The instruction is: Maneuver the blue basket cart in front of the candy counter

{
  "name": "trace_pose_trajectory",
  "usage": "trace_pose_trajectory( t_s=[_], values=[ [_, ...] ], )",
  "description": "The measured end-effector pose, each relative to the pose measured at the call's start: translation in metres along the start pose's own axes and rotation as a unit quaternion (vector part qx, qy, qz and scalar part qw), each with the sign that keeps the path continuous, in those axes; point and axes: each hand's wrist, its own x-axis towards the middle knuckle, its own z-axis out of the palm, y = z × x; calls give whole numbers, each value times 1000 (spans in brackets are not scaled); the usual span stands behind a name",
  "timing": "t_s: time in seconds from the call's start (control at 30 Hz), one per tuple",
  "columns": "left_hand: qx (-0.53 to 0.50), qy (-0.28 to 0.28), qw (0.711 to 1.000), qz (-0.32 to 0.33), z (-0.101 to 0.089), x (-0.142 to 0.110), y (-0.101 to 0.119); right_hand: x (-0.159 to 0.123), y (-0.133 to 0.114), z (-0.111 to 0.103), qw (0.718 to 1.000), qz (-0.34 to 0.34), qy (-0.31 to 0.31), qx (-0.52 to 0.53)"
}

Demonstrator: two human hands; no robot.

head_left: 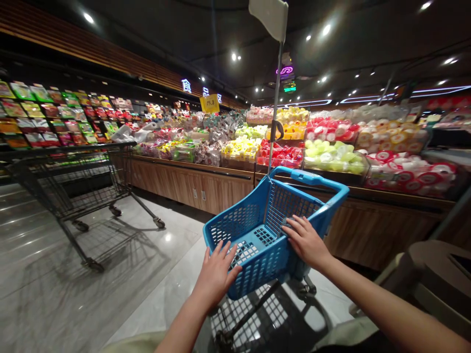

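Note:
A small blue plastic shopping cart [253,282] with a perforated basket stands in front of me, and no goods show inside it. My left hand [216,277] is at the basket's near left end, its fingers spread over the rim. On the near side, toward the handle [314,177], my right hand [304,240] lies on the rim with fingers stretched out over the basket. Neither hand is wrapped round anything that I can see. A thin pole [275,98] with a pale flag [271,18] rises from the cart's far side.
A large dark wire cart [84,196] stands at left on the shiny tiled floor [147,284]. Ahead runs a wood-fronted display counter [176,184] heaped with colourful packaged goods [333,156]. Packet shelves [47,115] line the left wall. A rounded brown object [437,264] is at right.

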Motion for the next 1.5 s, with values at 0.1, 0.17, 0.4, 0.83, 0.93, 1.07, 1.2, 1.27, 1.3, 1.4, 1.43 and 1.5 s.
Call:
trace_pose_trajectory(
  t_s=[0.1,0.17,0.4,0.83,0.93,1.07,1.2,1.27,1.3,1.4,1.43,1.5],
  values=[
    [2,0,1000,6,-2,-4,-6,2,-2,1,999,-35,-16,-8],
    [3,-3,1000,7,-2,-6,-10,2,5,-2,997,-72,-41,-10],
    [3,-13,1000,10,-6,-15,-22,-1,54,-21,993,-89,-54,-49],
    [5,-17,1000,11,-6,-15,-27,-8,137,-52,995,-74,-62,-34],
    [2,-16,1000,13,-6,-14,-28,-8,151,-54,996,-51,-67,-7],
    [11,-22,1000,10,-6,-16,-35,-8,158,-55,998,-14,-65,22],
    [35,-5,999,-5,-10,-12,-24,-8,135,-50,999,-10,-43,28],
    [37,19,999,0,-13,-4,-5,-7,117,-46,999,-14,-29,18],
    [34,31,999,11,-14,2,8,-6,109,-44,1000,-15,-21,12],
    [20,66,996,56,-12,24,50,-3,87,-42,1000,-13,-7,1],
    [16,73,995,68,-10,32,62,-2,81,-42,1000,-13,-6,0],
    [13,85,993,76,-3,43,80,0,69,-42,1000,-16,-10,1]
  ],
)
